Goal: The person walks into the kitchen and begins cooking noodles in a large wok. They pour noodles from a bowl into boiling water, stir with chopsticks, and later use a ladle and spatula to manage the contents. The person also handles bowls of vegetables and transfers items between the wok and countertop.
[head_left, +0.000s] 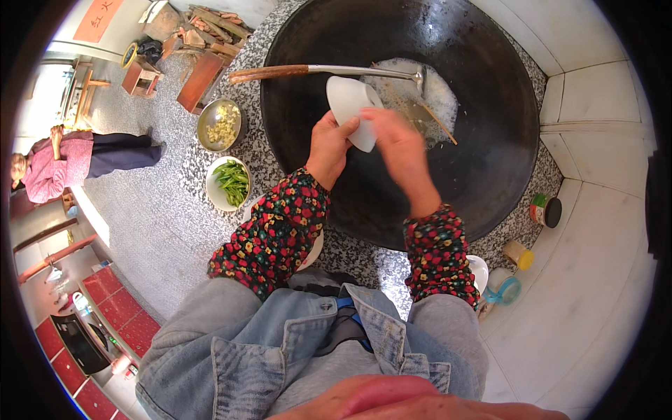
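My left hand [333, 144] grips a white bowl [349, 107], tipped on its side over a large black wok [472, 184]. At the bowl's right rim is my right hand [394, 139], slightly blurred; whether its fingers grip the bowl or only touch it is unclear. Foamy liquid [441, 89] lies in the wok beyond the hands, with a pair of thin wooden chopsticks [441, 125] partly in it. A metal ladle with a wooden handle [270, 72] rests across the wok's left edge, its head in the foam.
Left of the wok, a metal bowl of chopped garlic or ginger [202, 126] and a white bowl of sliced green peppers [211, 191] stand on the speckled counter. Jars [546, 211] line the tiled wall at right. Firewood [218, 26] lies at upper left; a person [68, 160] stands at far left.
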Available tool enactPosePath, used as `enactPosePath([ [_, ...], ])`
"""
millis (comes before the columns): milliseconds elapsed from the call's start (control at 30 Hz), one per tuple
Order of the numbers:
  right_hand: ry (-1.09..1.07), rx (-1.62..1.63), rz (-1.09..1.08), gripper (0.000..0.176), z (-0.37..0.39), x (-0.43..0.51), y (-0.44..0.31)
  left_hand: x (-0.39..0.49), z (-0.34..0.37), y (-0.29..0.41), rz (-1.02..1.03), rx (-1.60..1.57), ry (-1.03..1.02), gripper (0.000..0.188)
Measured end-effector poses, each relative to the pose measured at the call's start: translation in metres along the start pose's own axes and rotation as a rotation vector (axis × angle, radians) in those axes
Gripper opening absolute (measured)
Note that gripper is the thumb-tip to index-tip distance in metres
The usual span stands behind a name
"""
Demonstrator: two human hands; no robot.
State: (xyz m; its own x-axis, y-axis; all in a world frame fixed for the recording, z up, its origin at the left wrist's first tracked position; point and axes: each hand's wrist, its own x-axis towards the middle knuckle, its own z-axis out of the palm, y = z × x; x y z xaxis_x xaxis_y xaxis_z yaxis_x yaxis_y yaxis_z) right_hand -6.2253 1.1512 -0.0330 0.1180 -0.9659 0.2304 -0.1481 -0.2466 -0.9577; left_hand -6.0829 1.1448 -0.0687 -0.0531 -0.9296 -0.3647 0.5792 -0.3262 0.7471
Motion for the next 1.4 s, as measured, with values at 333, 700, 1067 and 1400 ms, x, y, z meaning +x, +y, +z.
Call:
enactPosePath([
  [333,-0.112,0.133,0.467,0.036,-0.055,0.026,0.215,-0.01,0.002,0.003,-0.058,-0.023,-0.184,0.021],
  [700,-0.372,-0.989,0.315,0.023,-0.065,0.028,0.257,-0.006,-0.002,0.01,-0.015,0.227,-0.073,0.026],
  [1067,-0.13,-0.622,-0.366,0.038,0.016,0.002,-0.015,-0.009,0.008,-0.013,0.044,0.221,-0.165,0.016],
  [1400,0.125,0.881,0.752,0.073,-0.02,-0.034,0.073,-0.032,0.018,0.001,0.099,0.241,-0.267,0.031],
])
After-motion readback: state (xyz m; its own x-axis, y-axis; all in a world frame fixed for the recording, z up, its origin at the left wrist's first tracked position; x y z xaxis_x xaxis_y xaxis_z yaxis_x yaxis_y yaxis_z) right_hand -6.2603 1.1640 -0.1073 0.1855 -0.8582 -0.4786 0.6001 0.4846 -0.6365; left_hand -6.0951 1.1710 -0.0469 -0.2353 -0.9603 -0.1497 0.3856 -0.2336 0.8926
